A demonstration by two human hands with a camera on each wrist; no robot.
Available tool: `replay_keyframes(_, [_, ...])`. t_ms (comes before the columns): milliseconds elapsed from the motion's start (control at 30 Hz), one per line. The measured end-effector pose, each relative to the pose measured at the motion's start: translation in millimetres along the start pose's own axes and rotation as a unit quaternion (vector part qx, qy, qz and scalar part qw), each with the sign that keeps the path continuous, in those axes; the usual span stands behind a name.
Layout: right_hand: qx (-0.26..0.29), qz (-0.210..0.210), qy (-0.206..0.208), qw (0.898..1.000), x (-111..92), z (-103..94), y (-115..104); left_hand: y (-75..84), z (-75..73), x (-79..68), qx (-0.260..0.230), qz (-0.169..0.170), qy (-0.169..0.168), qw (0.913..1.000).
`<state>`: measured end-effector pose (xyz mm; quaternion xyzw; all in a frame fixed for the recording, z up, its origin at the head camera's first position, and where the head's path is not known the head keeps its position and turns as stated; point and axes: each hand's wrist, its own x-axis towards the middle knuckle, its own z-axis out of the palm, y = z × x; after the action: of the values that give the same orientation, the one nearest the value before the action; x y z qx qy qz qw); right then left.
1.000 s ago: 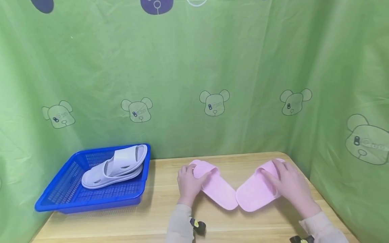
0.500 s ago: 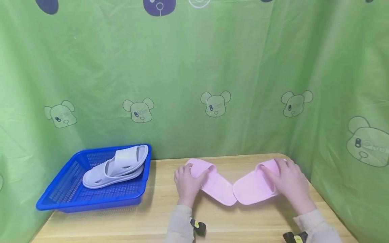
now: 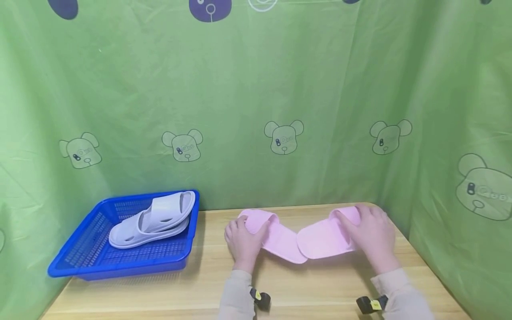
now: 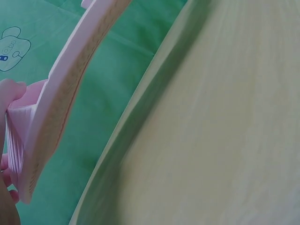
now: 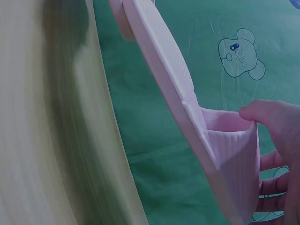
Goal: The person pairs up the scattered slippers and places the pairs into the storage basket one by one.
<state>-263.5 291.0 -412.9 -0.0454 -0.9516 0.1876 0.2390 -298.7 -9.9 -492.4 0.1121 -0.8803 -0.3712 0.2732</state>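
Note:
Two pink slippers are held up over the wooden table, heels meeting in the middle. My left hand (image 3: 245, 243) grips the left slipper (image 3: 283, 242) by its strap end, thumb at the strap opening. The right slipper (image 3: 320, 240) is gripped the same way by my right hand (image 3: 373, 235). Its heel overlaps the left slipper's heel in the head view. A tan sole (image 4: 61, 108) shows under the left slipper in the left wrist view, tilted. In the right wrist view the ribbed strap (image 5: 232, 154) lies beneath my thumb, fingers along the toe side.
A blue plastic basket (image 3: 120, 269) stands on the table's left side, holding a pair of pale grey slippers (image 3: 156, 220), one lying partly on the other. A green curtain (image 3: 232, 89) with bear prints encloses the back and sides of the wooden table (image 3: 192, 298).
Both hands have shifted left with the slippers, the right one farther. The slippers' heels have risen in view, and they now overlap instead of meeting edge to edge. The basket stays put.

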Motion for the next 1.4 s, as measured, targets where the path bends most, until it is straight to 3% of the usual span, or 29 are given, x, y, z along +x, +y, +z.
replay_keyframes(667, [0.009, 0.045, -0.018, 0.999, 6.0, 20.8, -31.5, -1.4, -3.9, 1.6, -0.018, -0.017, 0.051, 0.9984])
replay_keyframes(1133, [0.016, 0.060, -0.024, 0.998, 8.4, 27.5, -47.6, 4.6, -5.2, 3.7, -0.041, -0.002, 0.054, 0.9977])
replay_keyframes(1400, [0.017, 0.057, -0.024, 0.998, 5.8, 28.7, -54.5, 3.1, -4.1, 3.0, -0.021, -0.003, 0.046, 0.9987])
